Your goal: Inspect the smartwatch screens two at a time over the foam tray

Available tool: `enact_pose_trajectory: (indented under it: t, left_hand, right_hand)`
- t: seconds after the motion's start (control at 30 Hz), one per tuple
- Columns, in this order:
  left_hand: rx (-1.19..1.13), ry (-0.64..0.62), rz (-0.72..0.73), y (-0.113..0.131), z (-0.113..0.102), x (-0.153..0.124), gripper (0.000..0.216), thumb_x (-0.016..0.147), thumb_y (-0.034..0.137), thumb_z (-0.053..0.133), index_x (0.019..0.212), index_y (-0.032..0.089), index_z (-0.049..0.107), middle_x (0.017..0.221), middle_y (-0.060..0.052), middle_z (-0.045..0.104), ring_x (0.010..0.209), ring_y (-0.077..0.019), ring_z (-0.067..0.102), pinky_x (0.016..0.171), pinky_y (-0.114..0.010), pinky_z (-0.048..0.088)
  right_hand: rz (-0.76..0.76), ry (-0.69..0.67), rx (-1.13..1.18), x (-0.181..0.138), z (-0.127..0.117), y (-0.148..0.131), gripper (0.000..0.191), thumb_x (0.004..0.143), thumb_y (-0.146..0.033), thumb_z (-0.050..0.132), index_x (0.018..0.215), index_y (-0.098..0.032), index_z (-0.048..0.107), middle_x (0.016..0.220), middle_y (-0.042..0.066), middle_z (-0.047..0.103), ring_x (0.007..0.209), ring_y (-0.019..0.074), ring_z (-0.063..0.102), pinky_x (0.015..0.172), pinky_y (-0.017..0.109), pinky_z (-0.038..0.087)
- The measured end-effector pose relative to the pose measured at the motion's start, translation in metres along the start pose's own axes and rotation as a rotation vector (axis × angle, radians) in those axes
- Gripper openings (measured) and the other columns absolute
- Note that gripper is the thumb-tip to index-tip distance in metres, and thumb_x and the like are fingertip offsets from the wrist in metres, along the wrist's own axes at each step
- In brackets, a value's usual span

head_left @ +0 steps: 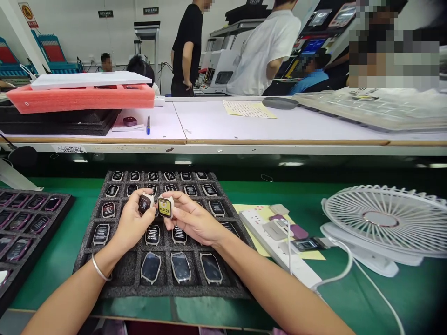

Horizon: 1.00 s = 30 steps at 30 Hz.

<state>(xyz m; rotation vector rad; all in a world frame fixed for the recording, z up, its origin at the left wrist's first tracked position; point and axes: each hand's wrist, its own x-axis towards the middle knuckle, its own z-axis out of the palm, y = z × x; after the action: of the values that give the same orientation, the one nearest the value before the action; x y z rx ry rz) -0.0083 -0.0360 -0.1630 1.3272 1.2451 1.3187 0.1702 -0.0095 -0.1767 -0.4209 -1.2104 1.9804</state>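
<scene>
My left hand [134,218] is closed on a smartwatch body [145,203] with a dark screen, held by its edges. Close beside it, my right hand [192,216] pinches another smartwatch [165,207], whose lit yellow face reads 03:26. Neither watch has a strap. Both hands are above a black foam tray [118,286] with rows of pockets. Watches with white text on their screens fill many pockets, such as the watch [101,234] at the left. In the front row lie three dark-screened watches, among them the middle watch [181,266]. My hands hide some central pockets.
A second foam tray [38,242] of purple-rimmed watches lies at the left. To the right are a power strip [279,251], cables and a white fan [380,218]. The shelf [209,125] beyond bears a pink foam block [84,97] and a pen [148,125]. Several people are behind it.
</scene>
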Motion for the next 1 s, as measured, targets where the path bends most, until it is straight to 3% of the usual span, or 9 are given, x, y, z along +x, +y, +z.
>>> enact_pose_trajectory:
  t: [1.0]
  left_hand:
    - [0.039, -0.005, 0.029, -0.0017, 0.0011, 0.0006, 0.039, 0.073, 0.028, 0.067, 0.11, 0.019, 0.057, 0.083, 0.001, 0.06, 0.077, -0.0146, 0.057, 0.074, -0.028, 0.047]
  right_hand:
    - [0.018, 0.011, -0.002, 0.0016, -0.0017, 0.0009, 0.042, 0.085, -0.041, 0.077, 0.119, -0.027, 0.058, 0.096, 0.0, 0.064, 0.073, 0.012, 0.063, 0.071, 0.029, 0.047]
